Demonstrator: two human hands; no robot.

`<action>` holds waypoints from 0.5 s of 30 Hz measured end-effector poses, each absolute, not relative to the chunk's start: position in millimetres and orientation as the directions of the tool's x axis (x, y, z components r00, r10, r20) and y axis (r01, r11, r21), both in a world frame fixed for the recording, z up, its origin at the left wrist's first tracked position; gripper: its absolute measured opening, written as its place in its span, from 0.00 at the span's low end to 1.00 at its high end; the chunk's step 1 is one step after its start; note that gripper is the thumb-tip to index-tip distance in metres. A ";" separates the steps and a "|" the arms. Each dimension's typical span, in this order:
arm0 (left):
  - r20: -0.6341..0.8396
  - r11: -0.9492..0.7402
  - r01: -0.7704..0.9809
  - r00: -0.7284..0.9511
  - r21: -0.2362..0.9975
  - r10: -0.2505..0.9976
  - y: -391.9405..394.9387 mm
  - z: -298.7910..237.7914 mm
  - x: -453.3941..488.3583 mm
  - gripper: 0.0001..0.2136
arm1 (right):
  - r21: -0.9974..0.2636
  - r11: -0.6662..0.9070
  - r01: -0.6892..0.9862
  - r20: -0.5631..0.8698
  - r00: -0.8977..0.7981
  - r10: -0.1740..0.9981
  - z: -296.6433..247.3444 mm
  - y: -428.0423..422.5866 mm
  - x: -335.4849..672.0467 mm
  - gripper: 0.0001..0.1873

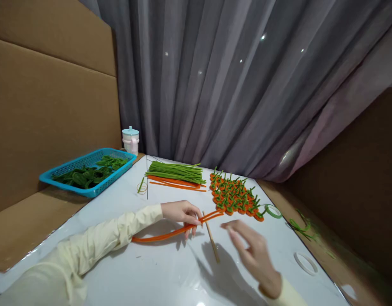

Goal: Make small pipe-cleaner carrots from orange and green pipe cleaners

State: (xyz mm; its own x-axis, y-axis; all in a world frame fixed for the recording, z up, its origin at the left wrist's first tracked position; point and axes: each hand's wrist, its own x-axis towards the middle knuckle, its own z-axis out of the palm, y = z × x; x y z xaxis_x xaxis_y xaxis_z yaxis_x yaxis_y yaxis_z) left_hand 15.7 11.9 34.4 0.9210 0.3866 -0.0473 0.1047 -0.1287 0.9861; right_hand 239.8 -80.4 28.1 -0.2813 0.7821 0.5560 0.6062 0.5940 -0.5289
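My left hand is pinched shut on a long orange pipe cleaner that lies bent double on the white table. Just right of that hand a thin wooden stick rests on the table. My right hand hovers to the right of the stick, blurred, fingers stretched out and apart, holding nothing. Behind the hands lies a cluster of small orange-and-green pipe-cleaner carrots.
A bundle of green pipe cleaners with orange ones lies at the back. A blue basket of green pieces and a small lidded cup stand left. Tape rolls are a green one and a white one. Cardboard walls flank both sides.
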 end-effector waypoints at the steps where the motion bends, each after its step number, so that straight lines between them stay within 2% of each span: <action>1: -0.069 -0.036 0.092 0.910 0.995 0.410 13.6 26.5 14.9 0.16 | -0.633 0.519 0.575 0.445 -0.278 0.851 23.7 -78.1 233.4 0.19; 4: -0.140 0.097 0.109 0.896 0.989 0.422 14.3 7.0 14.1 0.19 | -0.921 0.181 0.344 0.090 -0.265 0.960 8.4 -67.3 210.8 0.28; 6: -0.189 0.131 0.148 0.893 0.980 0.408 12.5 -1.3 14.5 0.19 | -0.988 0.040 0.147 0.001 -0.254 0.967 0.0 -58.3 199.6 0.30; 8: -0.206 0.095 0.184 0.885 0.978 0.418 11.7 -4.5 14.8 0.19 | -0.994 -0.104 -0.014 -0.095 -0.292 0.952 -5.0 -50.9 194.6 0.31; 11: -0.160 -0.147 0.249 0.879 0.957 0.450 17.5 1.4 12.6 0.18 | -0.943 -0.250 -0.221 -0.163 -0.347 0.924 -6.0 -45.5 196.4 0.29; 14: -0.101 -0.471 0.325 0.892 0.820 0.441 31.8 16.2 5.9 0.14 | -0.906 -0.301 -0.296 -0.196 -0.337 0.921 -1.7 -44.1 204.7 0.25; 15: -0.109 -0.521 0.344 0.896 0.781 0.430 36.9 21.3 3.3 0.14 | -0.902 -0.306 -0.304 -0.203 -0.327 0.923 -0.1 -43.4 208.1 0.24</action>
